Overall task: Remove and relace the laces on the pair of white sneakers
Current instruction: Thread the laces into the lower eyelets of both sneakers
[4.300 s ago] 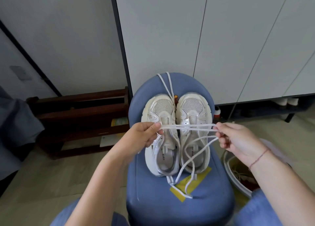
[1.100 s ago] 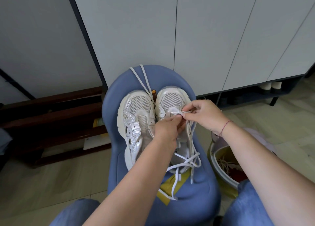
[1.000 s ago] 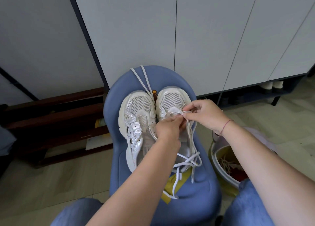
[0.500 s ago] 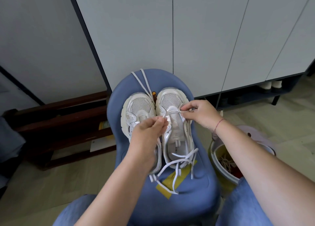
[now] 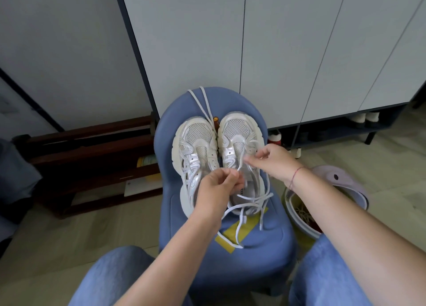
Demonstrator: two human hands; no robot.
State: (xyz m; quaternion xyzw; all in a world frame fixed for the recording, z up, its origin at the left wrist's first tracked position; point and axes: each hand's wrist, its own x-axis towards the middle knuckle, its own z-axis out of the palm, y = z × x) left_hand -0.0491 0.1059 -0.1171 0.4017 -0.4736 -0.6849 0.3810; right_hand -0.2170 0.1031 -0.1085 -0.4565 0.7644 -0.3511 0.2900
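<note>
A pair of white sneakers, the left sneaker [image 5: 194, 148] and the right sneaker [image 5: 239, 142], is set side by side, touching, toes pointing away, on a blue padded stool [image 5: 260, 243]. A white lace [image 5: 239, 165] is drawn up from the lower eyelets of the right sneaker and is pinched at one part by the left hand [image 5: 216, 190], thumb pressed against forefinger over the shoes' openings, and at another by the right hand [image 5: 269, 160], whose fingertips are closed on it just beside the sneaker's outer edge. The slack of the lace is trailed in loops over the heel of the right sneaker and across a yellow patch [image 5: 232, 234] on the seat. A second loose lace [image 5: 202, 105] is laid between the toes and over the stool's far edge. A red thread bracelet [image 5: 295, 176] is worn on the right wrist. A lidded bin [image 5: 334, 190] is seen to the right of the stool, a dark wooden rack [image 5: 92, 158] to its left, and white cabinet doors [image 5: 253, 40] behind it.
</note>
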